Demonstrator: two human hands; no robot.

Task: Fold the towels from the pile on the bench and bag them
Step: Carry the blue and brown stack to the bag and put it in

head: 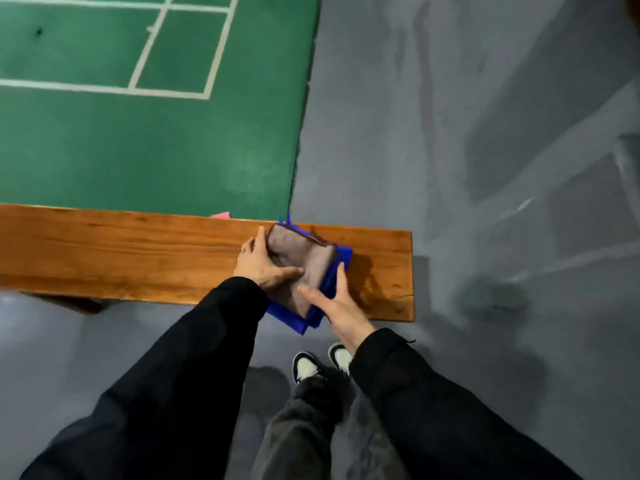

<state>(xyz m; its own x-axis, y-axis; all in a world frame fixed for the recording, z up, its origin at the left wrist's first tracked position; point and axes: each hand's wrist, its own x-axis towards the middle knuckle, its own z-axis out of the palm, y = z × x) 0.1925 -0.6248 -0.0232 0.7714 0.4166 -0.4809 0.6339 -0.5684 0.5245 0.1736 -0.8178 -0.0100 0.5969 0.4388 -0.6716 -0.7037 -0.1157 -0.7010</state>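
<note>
Left hand (258, 263) lies flat on the grey towel (304, 261) — right hand (334, 303), fingers straight, steadies the blue towel (341, 261). Square the edges on the bench (138, 251) before bagging — press evenly.

On the wooden bench (138, 251), both hands are lying flat on a grey towel (304, 258) atop blue towels (287, 315): left hand (263, 263) at nine o'clock, right hand (337, 304) at five.
</note>
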